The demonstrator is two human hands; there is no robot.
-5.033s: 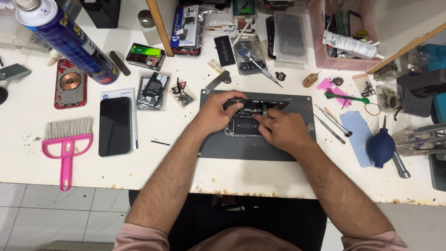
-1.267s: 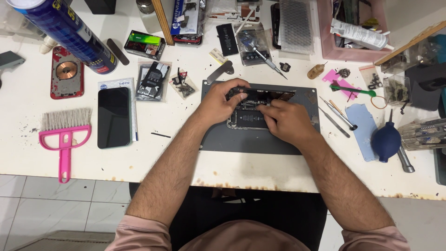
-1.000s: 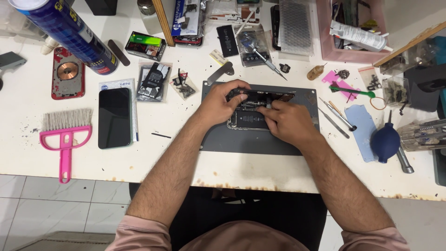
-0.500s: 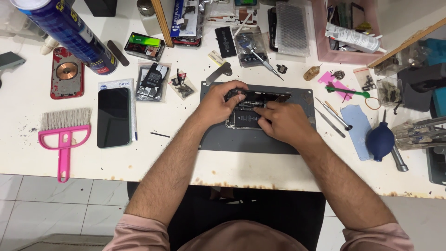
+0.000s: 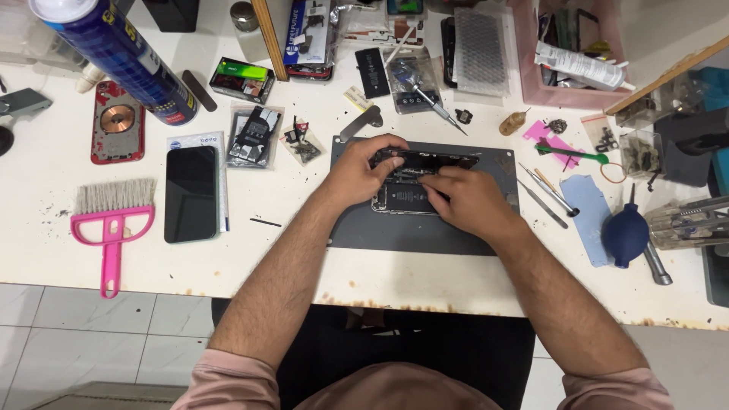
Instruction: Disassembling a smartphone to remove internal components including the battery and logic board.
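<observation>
Bright, even overhead light, soft short shadows, sharp focus, slight wide-angle bending at the edges.

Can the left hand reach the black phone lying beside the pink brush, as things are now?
Probably yes. The left hand rests on the opened phone, and the bare table lies between it and the black phone, with only a small dark bit there.

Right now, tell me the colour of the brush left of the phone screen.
Pink brush with grey bristles, head view.
</observation>
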